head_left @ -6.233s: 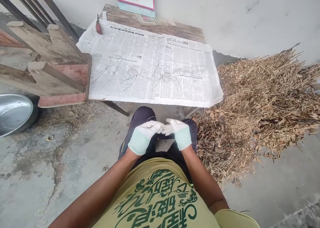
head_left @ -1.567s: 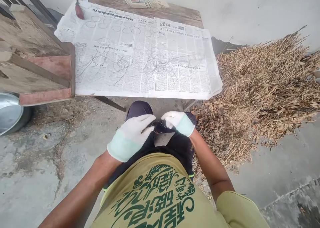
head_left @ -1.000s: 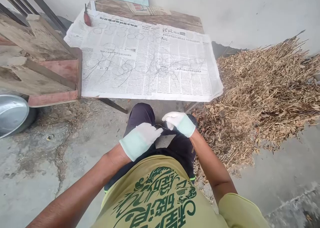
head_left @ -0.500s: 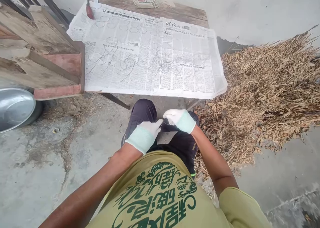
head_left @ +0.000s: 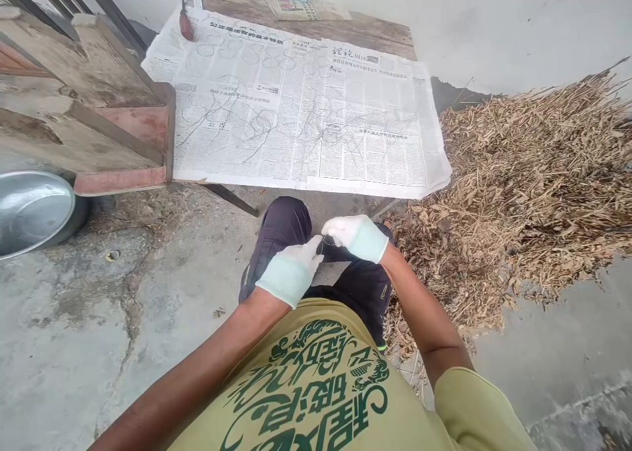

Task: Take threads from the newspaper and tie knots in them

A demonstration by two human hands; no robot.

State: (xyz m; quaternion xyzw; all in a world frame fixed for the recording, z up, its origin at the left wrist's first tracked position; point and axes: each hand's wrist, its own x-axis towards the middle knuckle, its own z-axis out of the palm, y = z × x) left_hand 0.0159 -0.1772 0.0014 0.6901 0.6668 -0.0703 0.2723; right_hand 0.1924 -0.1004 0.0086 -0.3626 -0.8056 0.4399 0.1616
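Both hands wear white gloves with pale green cuffs and meet above my lap. My left hand (head_left: pixel 297 263) is closed, its fingertips pinching a thin wire (head_left: pixel 324 243). Close by on the right, my right hand (head_left: pixel 348 232) is closed too, bent over the same wire, which makes a small curve between the two. Fingers partly hide the wire's ends. Beyond my knees, newspaper sheets (head_left: pixel 291 161) cover a table. Several loose wire pieces (head_left: pixel 261 123) lie on them, tangled nearer me and bent into small rings (head_left: pixel 250 54) farther back.
A dark red-handled tool (head_left: pixel 186 26) lies at the newspaper's far left corner. Wooden furniture (head_left: pixel 118 128) stands left of the table, with a metal basin (head_left: pixel 34 211) below it. Dry stalks (head_left: pixel 533 187) are heaped on the right. A pale wall (head_left: pixel 484 29) rises behind.
My left hand has shifted slightly right and down, nearer the right hand. The wire between them bows more. The view has turned a little.
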